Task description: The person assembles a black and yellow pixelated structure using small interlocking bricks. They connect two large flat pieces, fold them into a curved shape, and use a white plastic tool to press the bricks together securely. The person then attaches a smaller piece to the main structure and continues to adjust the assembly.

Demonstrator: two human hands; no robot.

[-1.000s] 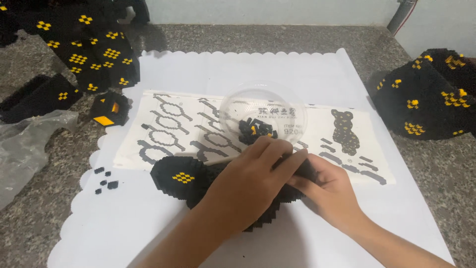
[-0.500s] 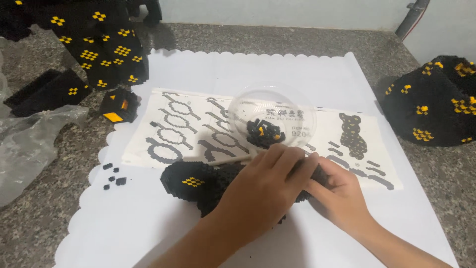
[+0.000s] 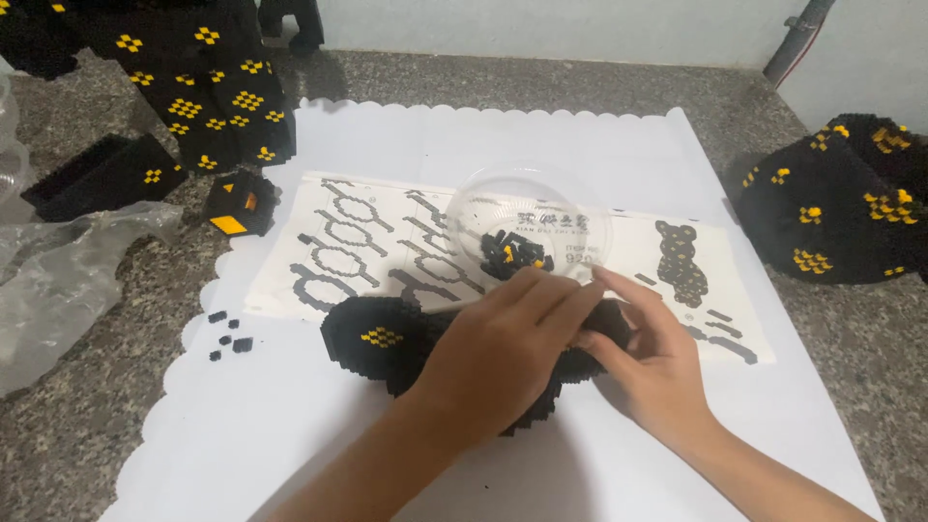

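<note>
On my far left a crumpled clear plastic bag point(image 3: 58, 280) lies on the speckled stone counter point(image 3: 87, 425), with loose small black bricks point(image 3: 229, 340) just beside the rounded black-and-yellow brick-built piece point(image 3: 377, 336) on the white scalloped paper mat point(image 3: 290, 435). My left hand point(image 3: 503, 362) lies pressed over that piece, fingers curled on it, and my right hand point(image 3: 648, 353) pinches its right end. A clear plastic bowl point(image 3: 527, 227) of black bricks sits just behind, on the printed instruction sheet point(image 3: 358, 242).

2 bare forearms, no sleeves, no rings

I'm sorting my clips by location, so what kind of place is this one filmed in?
Probably a home hobby spot: a speckled stone countertop against a plain wall. A white scalloped mat, a printed instruction sheet and black-and-yellow brick-built sections cover it, and both hands press on one piece.
</note>
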